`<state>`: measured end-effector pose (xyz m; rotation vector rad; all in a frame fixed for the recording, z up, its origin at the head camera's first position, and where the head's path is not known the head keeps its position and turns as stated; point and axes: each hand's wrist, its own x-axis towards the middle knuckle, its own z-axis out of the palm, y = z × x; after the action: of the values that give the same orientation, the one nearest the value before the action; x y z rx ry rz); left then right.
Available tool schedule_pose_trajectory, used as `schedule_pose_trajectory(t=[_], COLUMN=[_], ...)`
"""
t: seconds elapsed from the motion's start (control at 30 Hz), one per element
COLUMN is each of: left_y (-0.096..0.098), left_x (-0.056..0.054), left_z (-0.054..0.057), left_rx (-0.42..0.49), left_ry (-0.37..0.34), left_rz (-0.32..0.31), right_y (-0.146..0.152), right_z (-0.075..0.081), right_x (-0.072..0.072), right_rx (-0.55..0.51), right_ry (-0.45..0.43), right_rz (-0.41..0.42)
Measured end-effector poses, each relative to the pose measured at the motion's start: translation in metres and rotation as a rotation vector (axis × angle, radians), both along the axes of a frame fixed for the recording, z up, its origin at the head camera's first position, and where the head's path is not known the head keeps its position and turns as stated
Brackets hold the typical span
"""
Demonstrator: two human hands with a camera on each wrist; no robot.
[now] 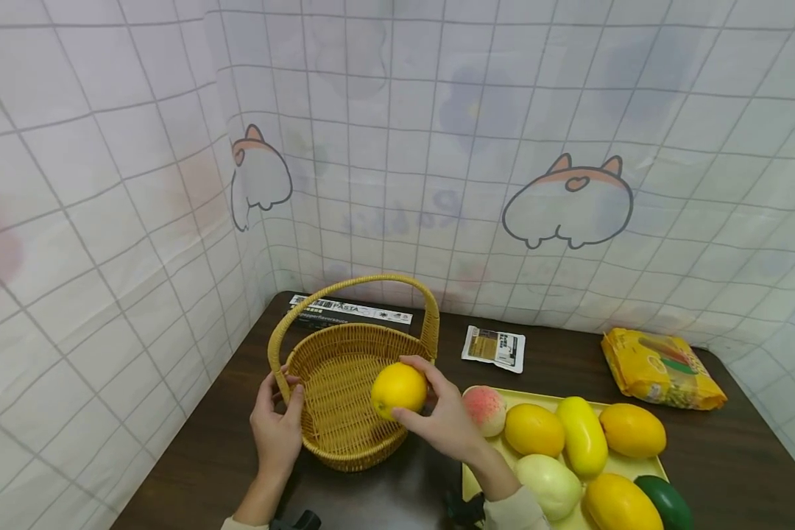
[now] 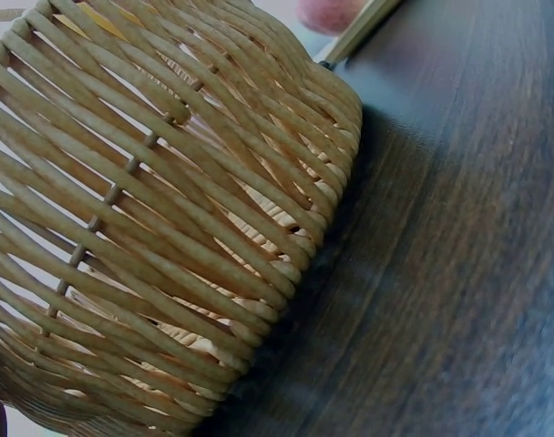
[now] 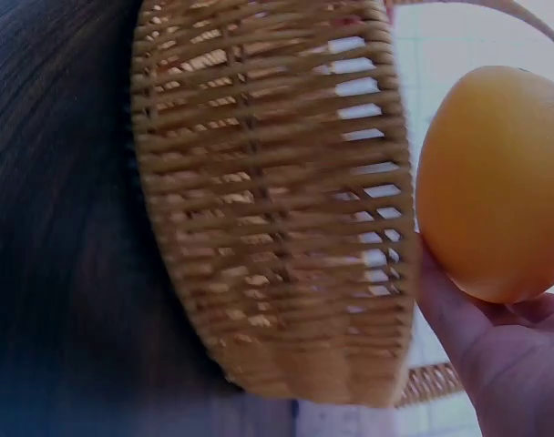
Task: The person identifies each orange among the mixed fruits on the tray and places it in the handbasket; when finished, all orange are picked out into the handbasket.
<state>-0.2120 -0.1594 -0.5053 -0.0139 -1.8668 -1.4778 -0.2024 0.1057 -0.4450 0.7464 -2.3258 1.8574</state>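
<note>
A wicker basket [image 1: 344, 390] with a tall arched handle stands on the dark wood table, its inside bare apart from what the right hand covers. My left hand [image 1: 278, 427] grips its left rim by the foot of the handle, thumb on the near side; the left wrist view shows mostly the woven wall [image 2: 168, 200]. In my right hand [image 1: 447, 416] is a smooth yellow fruit [image 1: 399, 391], pinched between thumb and fingers over the basket's right rim. The right wrist view has this fruit [image 3: 496, 182] above the rim, with the thumb beneath it.
To the right, a pale yellow tray [image 1: 467, 478] bears a peach [image 1: 483, 410], several yellow fruits [image 1: 534, 430] and a dark green one [image 1: 664, 502]. Behind lie a black pasta box [image 1: 351, 313], a small sachet [image 1: 494, 348] and a yellow packet [image 1: 662, 368]. A gridded curtain backs the table.
</note>
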Motion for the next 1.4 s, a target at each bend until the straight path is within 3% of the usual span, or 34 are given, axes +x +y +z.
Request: schedule_pose_trajectory(t=[0.23, 0.5, 0.77, 0.87, 1.1, 1.4], left_y=[0.003, 0.012, -0.001, -0.001, -0.001, 0.0], left_x=[0.001, 0.017, -0.001, -0.001, -0.001, 0.0], left_z=[0.003, 0.03, -0.001, -0.001, 0.002, 0.001], left_rx=[-0.012, -0.022, -0.005, -0.004, 0.003, 0.008], left_ry=[0.018, -0.001, 0.003, 0.003, -0.002, 0.005], left_rz=[0.004, 0.023, 0.008, 0.004, 0.007, 0.004], right_y=[-0.018, -0.039, -0.052, -0.057, -0.068, -0.073], right_z=[-0.006, -0.005, 0.004, -0.002, -0.001, -0.006], right_x=[-0.011, -0.023, -0.023, -0.028, -0.029, -0.032], right_rx=[-0.011, 0.056, 0.091, 0.13, 0.295, 0.416], right_ry=[-0.054, -0.114, -0.128, -0.094, -0.004, -0.047], right_rz=[0.082, 0.155, 0.169, 0.163, 0.198, 0.245])
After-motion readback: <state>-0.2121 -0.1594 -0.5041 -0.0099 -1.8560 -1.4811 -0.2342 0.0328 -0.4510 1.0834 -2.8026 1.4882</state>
